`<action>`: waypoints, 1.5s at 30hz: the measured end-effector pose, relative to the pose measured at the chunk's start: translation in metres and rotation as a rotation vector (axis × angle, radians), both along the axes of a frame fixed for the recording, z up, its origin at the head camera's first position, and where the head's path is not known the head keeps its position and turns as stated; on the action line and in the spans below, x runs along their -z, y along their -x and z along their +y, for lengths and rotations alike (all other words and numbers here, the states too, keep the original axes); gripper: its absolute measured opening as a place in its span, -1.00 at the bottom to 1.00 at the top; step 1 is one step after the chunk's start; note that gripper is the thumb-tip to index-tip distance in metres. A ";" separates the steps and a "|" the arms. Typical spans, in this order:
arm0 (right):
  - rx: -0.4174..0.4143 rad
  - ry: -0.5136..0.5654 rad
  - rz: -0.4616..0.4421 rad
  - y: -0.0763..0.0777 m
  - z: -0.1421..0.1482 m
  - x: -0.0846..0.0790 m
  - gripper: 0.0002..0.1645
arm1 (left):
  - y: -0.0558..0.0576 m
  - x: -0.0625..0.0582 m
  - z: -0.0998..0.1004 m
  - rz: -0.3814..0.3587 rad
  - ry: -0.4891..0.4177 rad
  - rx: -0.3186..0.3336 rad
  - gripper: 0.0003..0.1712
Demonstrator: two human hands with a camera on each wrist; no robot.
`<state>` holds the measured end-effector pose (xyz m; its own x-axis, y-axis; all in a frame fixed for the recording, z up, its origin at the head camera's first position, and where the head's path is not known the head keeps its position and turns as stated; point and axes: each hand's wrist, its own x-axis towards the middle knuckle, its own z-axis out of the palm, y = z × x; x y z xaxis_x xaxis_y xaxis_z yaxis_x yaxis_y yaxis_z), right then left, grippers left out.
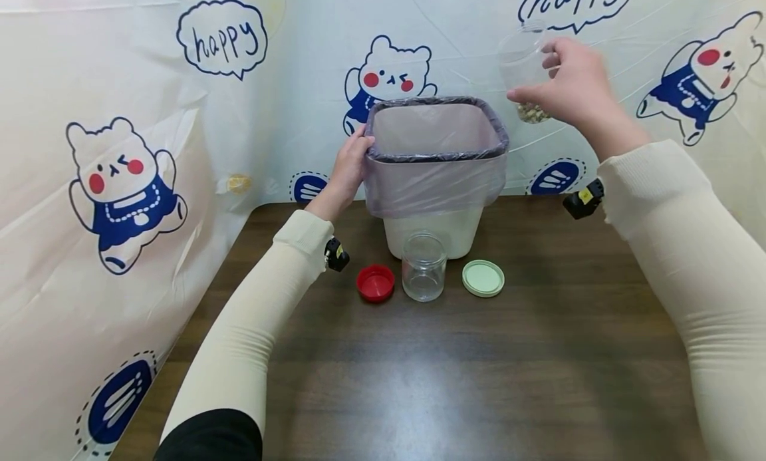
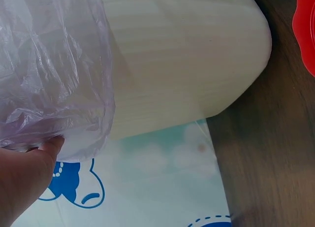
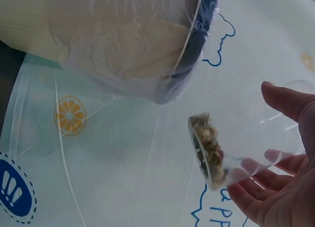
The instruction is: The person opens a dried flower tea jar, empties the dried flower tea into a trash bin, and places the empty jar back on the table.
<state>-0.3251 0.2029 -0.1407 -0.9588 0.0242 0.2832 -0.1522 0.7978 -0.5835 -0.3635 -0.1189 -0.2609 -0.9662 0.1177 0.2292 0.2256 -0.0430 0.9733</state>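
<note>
My right hand (image 1: 571, 82) grips a clear jar (image 1: 519, 65), held in the air to the right of a cream trash bin (image 1: 431, 231) and beside its rim. In the right wrist view, small dried brownish-green pieces (image 3: 209, 150) lie at the bottom of the jar, and the fingers and thumb wrap its clear wall. With my left hand (image 1: 350, 165) I hold the bin's left side near the top; the thumb shows against the thin lilac bin liner (image 2: 59, 89), whose edge is folded over the rim. The bin stands upright on the table.
In front of the bin a second clear jar (image 1: 423, 271) stands on the brown table (image 1: 431, 368). A red lid (image 1: 375, 283) lies to its left and a pale green lid (image 1: 483, 279) to its right. A printed cloth (image 1: 287, 82) hangs behind and along the left.
</note>
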 end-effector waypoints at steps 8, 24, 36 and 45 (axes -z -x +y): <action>0.018 -0.198 0.091 0.013 -0.021 -0.003 0.06 | 0.000 0.000 0.000 0.001 -0.002 0.001 -0.41; 0.014 -0.691 0.247 0.025 -0.041 0.008 -0.09 | 0.000 0.001 0.000 0.007 0.002 0.002 -0.41; -0.023 -0.855 0.359 0.027 -0.047 0.013 -0.21 | -0.001 0.001 0.000 0.000 -0.006 0.003 -0.40; -0.071 -0.927 0.439 0.029 -0.049 0.018 -0.38 | -0.001 0.000 0.000 0.008 -0.017 0.016 -0.40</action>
<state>-0.3544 0.1540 -0.1587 -0.7567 -0.4355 0.4876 -0.2680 0.8869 0.3762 -0.3626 -0.1184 -0.2612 -0.9624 0.1294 0.2388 0.2324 -0.0628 0.9706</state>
